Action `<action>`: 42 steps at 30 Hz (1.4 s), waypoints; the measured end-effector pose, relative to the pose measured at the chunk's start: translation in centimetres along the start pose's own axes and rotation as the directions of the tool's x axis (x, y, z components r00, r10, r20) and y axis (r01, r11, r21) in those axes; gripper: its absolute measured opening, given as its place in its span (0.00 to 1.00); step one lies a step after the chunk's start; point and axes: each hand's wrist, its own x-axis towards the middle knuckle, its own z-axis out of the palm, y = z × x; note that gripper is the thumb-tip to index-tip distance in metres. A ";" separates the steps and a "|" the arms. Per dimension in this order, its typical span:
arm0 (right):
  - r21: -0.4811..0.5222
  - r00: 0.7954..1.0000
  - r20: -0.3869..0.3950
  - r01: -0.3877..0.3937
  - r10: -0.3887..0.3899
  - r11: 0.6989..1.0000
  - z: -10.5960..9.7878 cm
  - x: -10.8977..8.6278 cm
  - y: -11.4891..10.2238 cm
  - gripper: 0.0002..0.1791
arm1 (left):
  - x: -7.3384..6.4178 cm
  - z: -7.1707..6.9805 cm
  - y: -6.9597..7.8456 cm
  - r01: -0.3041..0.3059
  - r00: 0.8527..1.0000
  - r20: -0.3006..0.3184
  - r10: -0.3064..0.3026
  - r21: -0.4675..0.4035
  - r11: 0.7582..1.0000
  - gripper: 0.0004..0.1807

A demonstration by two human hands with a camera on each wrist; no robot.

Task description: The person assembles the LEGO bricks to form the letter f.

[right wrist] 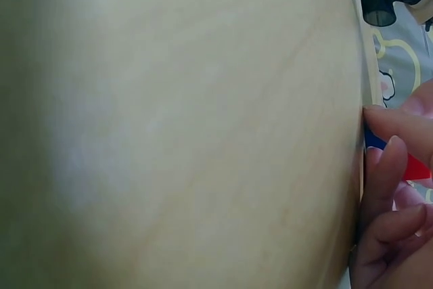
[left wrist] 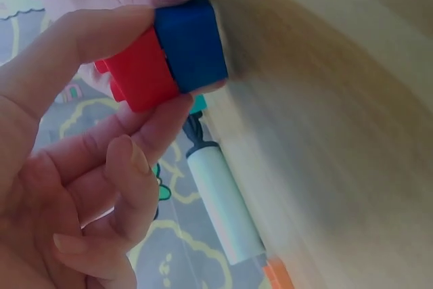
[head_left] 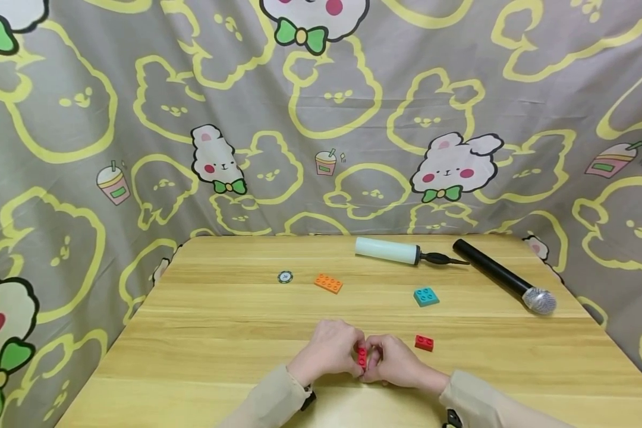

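Head, left hand: your left hand [head_left: 331, 349] pinches the held red brick [head_left: 362, 358], low on the wooden table [head_left: 208, 351], near side.
Head, right hand: your right hand [head_left: 397, 364] meets it at the same spot, fingers bent in.
Head, loose red brick: the loose red brick [head_left: 424, 343] lies just beyond your right hand.
Head, other bricks: orange brick [head_left: 329, 283] farther back, teal brick [head_left: 426, 296] to its right.
Head, back of table: chip [head_left: 285, 277] left of orange; pale pump [head_left: 387, 251] behind; black microphone [head_left: 494, 269] at right, silver head toward you.
Head, backdrop: printed cloth [head_left: 348, 77].
Left wrist, bricks: the held red brick sits against a blue brick [left wrist: 191, 45], between your fingers; fully joined or not, can't tell.
Left wrist, grip: your left thumb and forefinger hold the red; your right thumb presses the blue.
Right wrist, edge: your right fingers grip the blue brick, partly hidden; red shows beside it.
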 end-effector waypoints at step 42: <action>0.012 1.000 0.014 0.000 0.000 1.000 0.0 -0.3 -0.4 0.16 | -0.3 0.5 0.6 0.026 0.999 -0.039 -0.026 0.008 1.000 0.18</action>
